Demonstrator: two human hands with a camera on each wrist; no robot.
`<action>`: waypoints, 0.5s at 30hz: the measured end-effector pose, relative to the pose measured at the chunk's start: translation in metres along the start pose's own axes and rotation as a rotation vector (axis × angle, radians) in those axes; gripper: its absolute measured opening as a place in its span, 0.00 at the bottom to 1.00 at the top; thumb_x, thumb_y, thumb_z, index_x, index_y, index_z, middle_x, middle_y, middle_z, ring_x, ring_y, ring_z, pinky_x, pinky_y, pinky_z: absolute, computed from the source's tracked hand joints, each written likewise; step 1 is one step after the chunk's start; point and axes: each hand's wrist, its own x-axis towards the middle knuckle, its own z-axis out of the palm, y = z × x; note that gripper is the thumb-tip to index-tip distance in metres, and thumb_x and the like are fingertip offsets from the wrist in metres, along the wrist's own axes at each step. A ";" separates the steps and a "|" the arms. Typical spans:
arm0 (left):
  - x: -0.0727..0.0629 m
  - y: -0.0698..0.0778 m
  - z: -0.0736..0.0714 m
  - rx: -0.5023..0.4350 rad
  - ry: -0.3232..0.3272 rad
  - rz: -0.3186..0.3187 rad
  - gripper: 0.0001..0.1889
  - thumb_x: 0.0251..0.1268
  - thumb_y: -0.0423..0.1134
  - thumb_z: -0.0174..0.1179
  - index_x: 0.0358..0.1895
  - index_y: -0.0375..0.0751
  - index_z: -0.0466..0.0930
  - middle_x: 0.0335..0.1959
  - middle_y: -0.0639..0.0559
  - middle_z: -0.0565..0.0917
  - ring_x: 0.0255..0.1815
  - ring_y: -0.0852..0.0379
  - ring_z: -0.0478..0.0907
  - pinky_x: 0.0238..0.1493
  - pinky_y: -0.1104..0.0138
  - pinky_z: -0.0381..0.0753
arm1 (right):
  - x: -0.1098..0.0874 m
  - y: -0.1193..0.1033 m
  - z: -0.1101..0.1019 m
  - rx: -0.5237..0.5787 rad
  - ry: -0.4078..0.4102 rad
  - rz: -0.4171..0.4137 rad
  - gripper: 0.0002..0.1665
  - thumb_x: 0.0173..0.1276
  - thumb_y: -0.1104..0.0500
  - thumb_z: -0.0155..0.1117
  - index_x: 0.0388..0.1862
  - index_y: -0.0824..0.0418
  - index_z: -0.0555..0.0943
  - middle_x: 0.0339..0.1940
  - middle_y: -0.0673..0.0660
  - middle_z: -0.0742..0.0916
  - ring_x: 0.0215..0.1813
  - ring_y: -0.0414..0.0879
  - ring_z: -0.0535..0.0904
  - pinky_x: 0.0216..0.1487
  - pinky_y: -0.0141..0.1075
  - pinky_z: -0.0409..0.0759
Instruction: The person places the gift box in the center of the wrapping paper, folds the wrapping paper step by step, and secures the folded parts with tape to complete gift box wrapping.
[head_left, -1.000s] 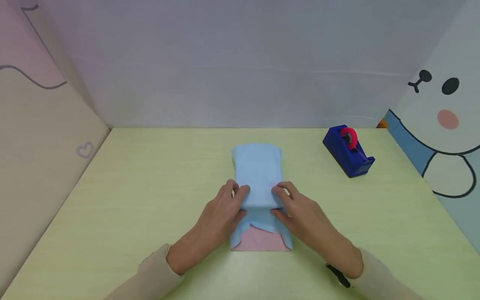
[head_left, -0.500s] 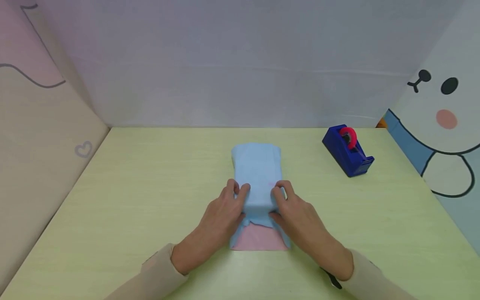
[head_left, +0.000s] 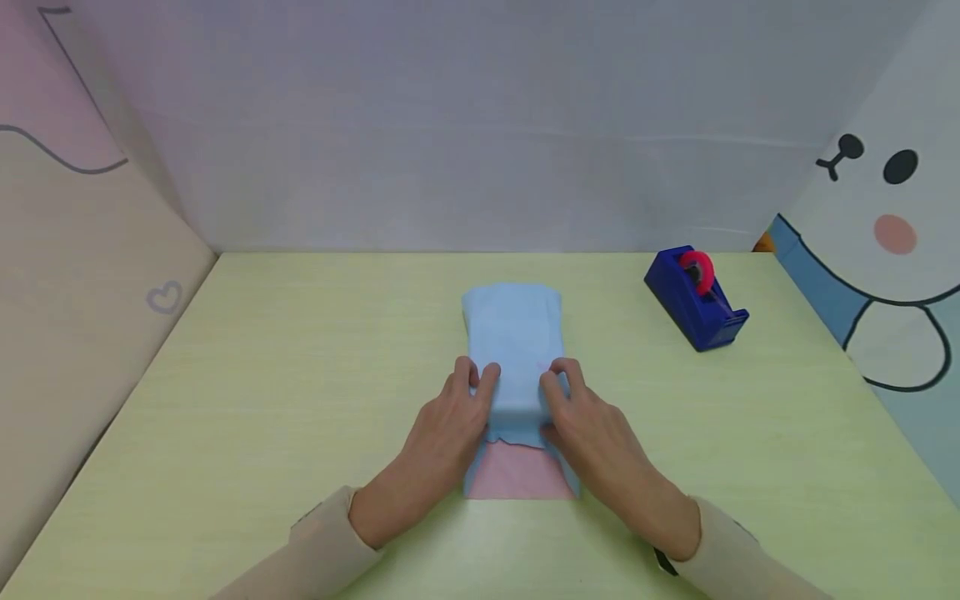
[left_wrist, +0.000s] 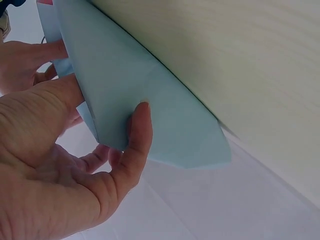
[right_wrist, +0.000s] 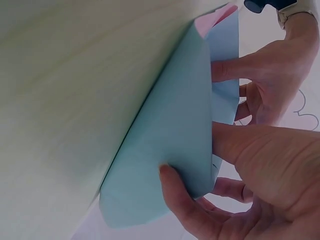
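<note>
A light-blue paper sheet (head_left: 516, 333), pink on its reverse, is folded into an upright oblong at the middle of the table, its inside hidden. My left hand (head_left: 447, 421) grips its left edge: thumb at the near fold, index finger curled on top, another finger against the side in the left wrist view. My right hand (head_left: 597, 425) grips the right edge in the same manner, and in the right wrist view a fingertip presses the blue side panel (right_wrist: 165, 125). At the near end the pink inner face (head_left: 521, 475) shows between two blue side flaps.
A blue tape dispenser (head_left: 693, 300) with a red-pink roll stands at the back right of the pale table (head_left: 300, 358). A plain wall (head_left: 480, 167) closes the back, with printed panels (head_left: 900, 275) at the sides.
Both hands keep their hold and have shifted very slightly. The near side flaps have drawn inward and the blue edge has moved back, baring more pink. The right forearm has moved a little inward.
</note>
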 end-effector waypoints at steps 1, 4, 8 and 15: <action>0.000 0.000 0.000 0.001 0.001 -0.002 0.24 0.58 0.17 0.64 0.56 0.34 0.67 0.41 0.43 0.66 0.29 0.52 0.68 0.13 0.69 0.70 | 0.001 0.000 0.000 -0.001 -0.007 0.004 0.36 0.52 0.63 0.85 0.54 0.67 0.71 0.55 0.65 0.75 0.23 0.47 0.74 0.19 0.34 0.77; 0.000 -0.001 0.002 0.015 0.001 -0.008 0.24 0.58 0.18 0.63 0.56 0.34 0.68 0.40 0.43 0.66 0.28 0.52 0.68 0.13 0.69 0.70 | 0.002 -0.002 0.001 -0.009 -0.009 0.002 0.37 0.52 0.65 0.85 0.55 0.68 0.71 0.54 0.65 0.74 0.21 0.46 0.73 0.18 0.33 0.76; 0.001 0.000 0.003 0.030 0.000 -0.013 0.23 0.59 0.18 0.64 0.55 0.34 0.68 0.39 0.44 0.66 0.28 0.52 0.67 0.13 0.69 0.69 | 0.004 -0.004 0.003 -0.032 0.009 -0.001 0.38 0.51 0.66 0.85 0.54 0.69 0.70 0.53 0.66 0.74 0.19 0.45 0.71 0.17 0.33 0.74; 0.003 0.003 0.004 0.064 0.012 -0.023 0.21 0.59 0.19 0.63 0.53 0.34 0.69 0.37 0.44 0.66 0.26 0.51 0.67 0.12 0.69 0.68 | 0.005 -0.005 0.004 -0.047 0.025 0.007 0.39 0.49 0.66 0.86 0.54 0.69 0.70 0.52 0.67 0.74 0.19 0.47 0.71 0.16 0.34 0.74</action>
